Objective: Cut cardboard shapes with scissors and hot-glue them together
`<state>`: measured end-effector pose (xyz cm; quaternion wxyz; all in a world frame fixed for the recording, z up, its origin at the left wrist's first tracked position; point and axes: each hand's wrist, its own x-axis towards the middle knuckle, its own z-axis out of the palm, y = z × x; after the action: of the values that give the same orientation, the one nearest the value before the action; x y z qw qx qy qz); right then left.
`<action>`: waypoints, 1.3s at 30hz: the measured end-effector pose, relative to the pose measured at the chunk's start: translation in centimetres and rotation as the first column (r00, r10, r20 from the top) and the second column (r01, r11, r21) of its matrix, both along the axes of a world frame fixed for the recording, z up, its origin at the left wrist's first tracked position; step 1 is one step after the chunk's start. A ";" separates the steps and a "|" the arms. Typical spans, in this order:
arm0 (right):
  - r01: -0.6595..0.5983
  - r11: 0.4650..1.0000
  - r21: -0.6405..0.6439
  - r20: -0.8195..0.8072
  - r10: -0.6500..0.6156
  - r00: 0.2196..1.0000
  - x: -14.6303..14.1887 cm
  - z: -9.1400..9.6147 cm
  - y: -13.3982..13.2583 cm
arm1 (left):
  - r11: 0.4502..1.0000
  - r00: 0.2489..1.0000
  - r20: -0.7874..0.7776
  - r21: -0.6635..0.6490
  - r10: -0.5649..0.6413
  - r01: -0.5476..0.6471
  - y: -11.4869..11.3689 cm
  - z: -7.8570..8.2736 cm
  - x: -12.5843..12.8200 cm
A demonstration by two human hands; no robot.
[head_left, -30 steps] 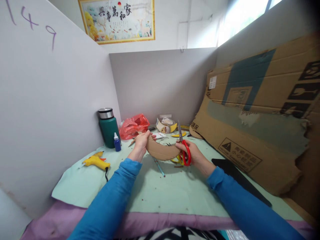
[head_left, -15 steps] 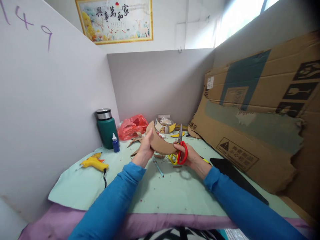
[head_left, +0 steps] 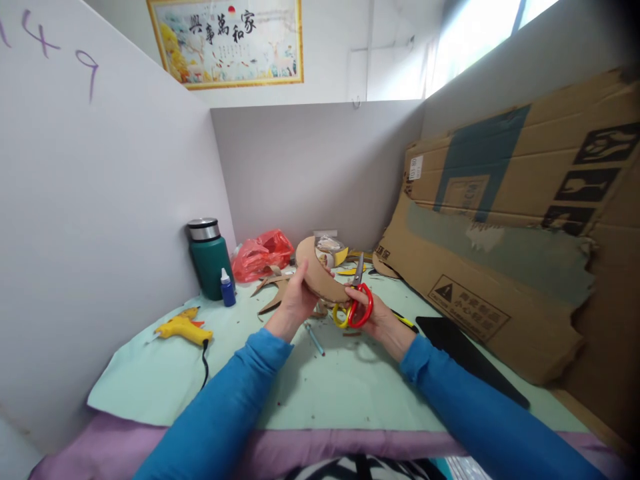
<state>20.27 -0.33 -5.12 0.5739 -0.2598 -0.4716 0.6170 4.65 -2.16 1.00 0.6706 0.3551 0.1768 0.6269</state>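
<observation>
With left hand [head_left: 296, 299], grips curved cardboard piece [head_left: 316, 272] at frame centre, fingers curled over its near edge and thumb pressed on its face; holds it tilted, raised clear of green mat [head_left: 325, 383]. With right hand [head_left: 381, 317], clasps scissors [head_left: 358, 275] just right of that piece, fingers closed through the red and yellow handle loops, blades pointing up and away, nearly together. Cannot tell whether the blades bite into the cardboard or only lie beside its right edge. Notes both sleeves blue, entering from bottom of frame. Records cardboard scraps [head_left: 273, 293] on the mat just left of and behind the left hand, and a thin pen [head_left: 315, 339] lying below the hands. Logs yellow glue gun [head_left: 184, 327] at lower left on the mat, cord trailing toward the near edge. Places green flask [head_left: 206, 257] upright at left against the white partition, small blue bottle [head_left: 227, 288] touching or just beside its base. Finds red plastic bag [head_left: 263, 253] behind the hands at centre, with a tape roll [head_left: 331, 251] to its right. Marks large cardboard sheet [head_left: 500, 233] leaning along the right wall, black sheet [head_left: 465, 350] flat at its foot. Lists framed picture [head_left: 225, 40] at upper left on the far wall.
</observation>
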 end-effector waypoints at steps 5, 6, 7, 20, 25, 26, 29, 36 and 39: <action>-0.016 0.997 -0.079 -0.063 0.012 0.998 -0.7 0.0 -0.6 | 0.998 0.998 -0.031 -0.026 0.052 -0.053 -0.2 -1.0 1.0; -0.026 0.997 -0.078 -0.036 0.024 0.999 -0.8 0.0 -0.8 | 0.998 0.998 -0.016 -0.024 0.062 -0.062 -0.2 -1.0 1.1; -0.037 0.996 -0.076 -0.002 0.037 0.999 -0.9 0.1 -1.0 | 0.997 0.998 0.003 -0.026 0.066 -0.066 -0.1 -1.0 1.1; -0.018 0.999 -0.037 0.019 0.019 1.000 -0.6 0.7 -1.5 | 0.996 0.996 -0.058 -0.042 0.070 -0.073 0.8 -1.2 0.4; -0.055 0.996 -0.069 -0.029 0.053 0.998 -0.9 1.0 -1.9 | 0.996 0.997 -0.013 -0.040 0.075 -0.076 0.5 -0.9 0.6; -0.057 0.996 -0.072 -0.046 0.054 0.997 -0.9 1.1 -1.9 | 0.996 0.997 -0.018 -0.042 0.075 -0.075 0.4 -0.7 0.7; -0.032 0.997 -0.069 -0.091 0.026 0.996 -0.9 1.1 -1.6 | 0.998 0.998 -0.020 -0.018 0.055 -0.056 -0.1 -0.5 0.9; -0.039 0.999 -0.019 0.029 0.040 0.999 -0.7 0.5 -1.4 | 0.999 0.999 -0.049 -0.044 0.024 -0.026 -0.1 -0.9 1.2; -0.020 0.999 0.047 0.141 0.013 0.990 -0.8 0.5 -1.6 | 0.996 0.997 -0.031 -0.053 0.072 -0.074 0.2 -0.7 1.0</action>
<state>19.46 -1.98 -4.62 0.5403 -0.2848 -0.5277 0.5903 5.64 -1.97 0.28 0.6540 0.3391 0.2163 0.6407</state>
